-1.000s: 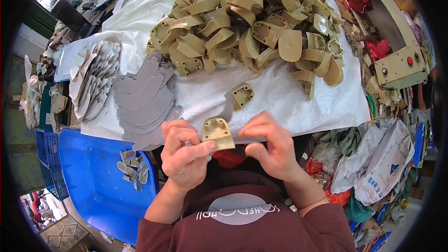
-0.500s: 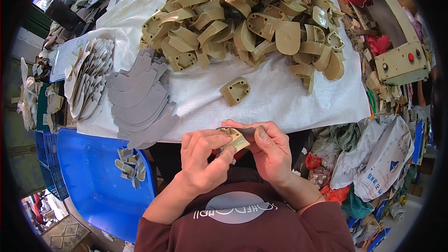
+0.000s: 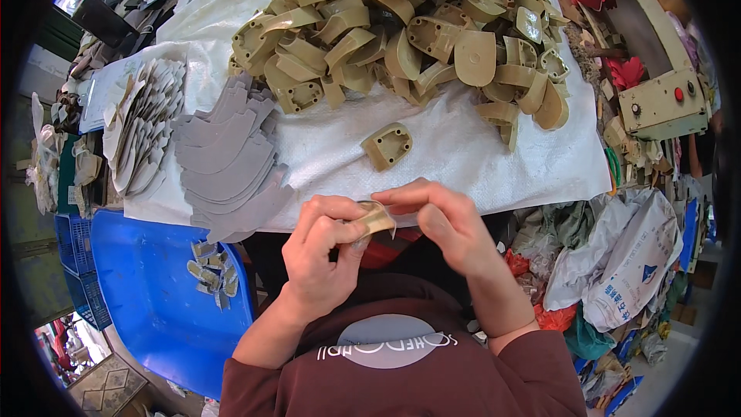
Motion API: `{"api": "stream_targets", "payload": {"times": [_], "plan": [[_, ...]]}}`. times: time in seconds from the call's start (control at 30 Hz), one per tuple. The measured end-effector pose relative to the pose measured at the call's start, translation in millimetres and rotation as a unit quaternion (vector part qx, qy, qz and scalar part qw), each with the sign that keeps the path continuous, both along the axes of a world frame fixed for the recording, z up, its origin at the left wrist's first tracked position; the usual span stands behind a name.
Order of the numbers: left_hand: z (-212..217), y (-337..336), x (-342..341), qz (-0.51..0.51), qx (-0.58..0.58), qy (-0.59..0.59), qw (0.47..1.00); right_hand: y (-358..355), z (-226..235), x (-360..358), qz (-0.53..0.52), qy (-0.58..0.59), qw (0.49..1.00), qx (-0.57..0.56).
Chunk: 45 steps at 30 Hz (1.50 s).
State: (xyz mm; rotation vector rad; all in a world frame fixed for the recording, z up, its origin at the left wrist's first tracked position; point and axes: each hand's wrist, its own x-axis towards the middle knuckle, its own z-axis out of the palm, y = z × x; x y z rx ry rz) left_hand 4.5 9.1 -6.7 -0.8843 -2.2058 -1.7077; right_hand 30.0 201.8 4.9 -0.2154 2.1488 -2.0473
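Observation:
My left hand [image 3: 328,243] is closed round a beige shoe heel [image 3: 375,220], held above my lap just off the table's near edge. A thin, pale flap edge shows at the heel's right side. My right hand [image 3: 449,224] is right beside it, index finger stretched toward the heel and thumb apart, with nothing seen in its grip; whether its fingertips touch the heel I cannot tell. One loose heel [image 3: 387,147] lies on the white sheet [image 3: 324,162] beyond my hands. Fanned grey cover pieces [image 3: 228,162] lie to its left.
A big heap of heels [image 3: 386,31] fills the far part of the table. Further left stands a stack of pale cut pieces [image 3: 143,131]. A blue tub [image 3: 154,301] at lower left holds several covered heels [image 3: 214,272]. Plastic sacks [image 3: 633,255] and a control box [image 3: 665,104] are on the right.
My right hand has come off the dark cover strip it was pinching, and its fingers have spread. My left hand has shifted slightly left and turned the heel, so its curved outer side shows.

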Motion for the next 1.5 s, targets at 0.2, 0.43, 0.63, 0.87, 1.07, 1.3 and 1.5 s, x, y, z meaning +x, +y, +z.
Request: {"api": "stream_targets", "payload": {"times": [0.2,0.43,0.63,0.87,1.07,1.3,1.5], "plan": [[3,5,-1,-0.095,-0.009,0.048,0.994,12,-11,-15,0.112,-0.057,0.985,-0.116],[2,7,5,-0.031,0.098,-0.167,0.981,-8,-19,-12,0.007,-0.038,0.991,-0.128],[3,16,9,-0.026,0.217,-0.326,0.92,-19,-20,-7,-0.076,0.158,0.985,0.005],[4,16,6,-0.016,0.194,-0.316,0.929,-26,-13,-9,-0.092,0.132,0.986,-0.051],[-2,16,5,0.038,0.03,-0.082,0.995,-21,-15,-4,-0.103,0.197,0.975,0.008],[-3,6,-5,0.044,-0.047,0.141,0.988,2,-3,-12,0.043,-0.058,0.987,-0.143],[-14,0,-1,-0.049,0.092,-0.05,0.993,6,-4,-19,-0.015,0.203,0.979,0.021]]}}
